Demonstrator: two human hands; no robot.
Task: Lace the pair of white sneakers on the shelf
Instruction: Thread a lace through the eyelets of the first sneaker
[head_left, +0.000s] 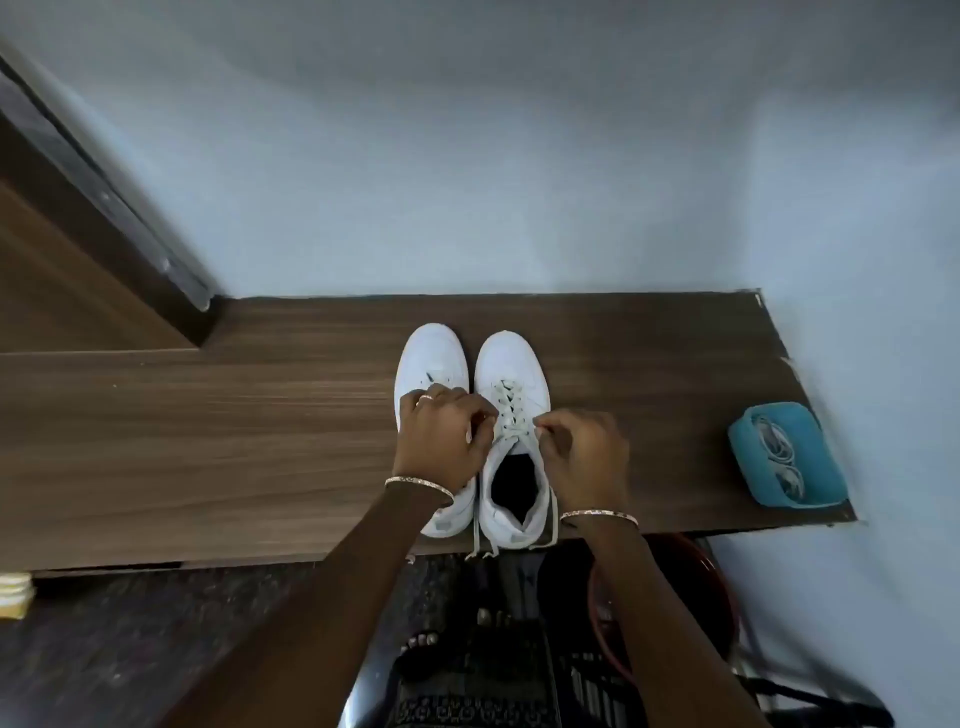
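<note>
Two white sneakers stand side by side on the wooden shelf, toes toward the wall. The right sneaker has its lace crossed through several eyelets, and loose lace ends hang over the shelf's front edge. My left hand lies over the left sneaker and pinches the lace at the right sneaker's left eyelet row. On the right side of that tongue, my right hand pinches the lace. Both wrists wear thin bangles.
A teal pouch lies at the shelf's right end near the wall. A dark wooden door frame rises at the back left. Below the shelf's front edge are a dark floor, my feet and a reddish round stool.
</note>
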